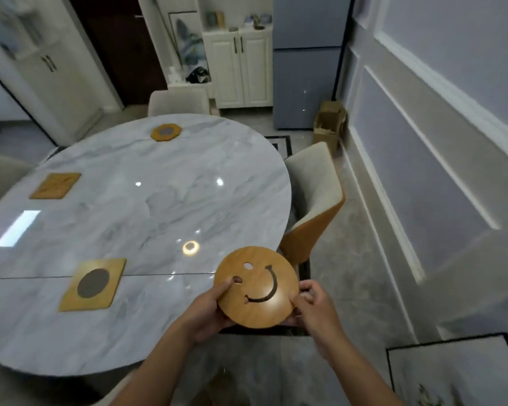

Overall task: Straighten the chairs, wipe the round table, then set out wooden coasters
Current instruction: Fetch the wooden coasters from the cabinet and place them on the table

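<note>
A round wooden coaster with a cut-out smiley face [257, 287] is held above the near right edge of the round marble table [147, 206]. My left hand [210, 312] grips its left rim and my right hand [313, 309] grips its right rim. Three wooden coasters lie on the table: a square one with a dark round centre [93, 284] near me, a plain square one [55, 186] at the left, and an octagonal one [166, 132] at the far side.
A beige and orange chair [314, 200] stands at the table's right side, another chair [178, 102] at the far side, a third [0, 178] at the left. A cardboard box [330, 127] sits by the grey fridge [307, 68]. A framed picture [458, 373] lies on the floor at lower right.
</note>
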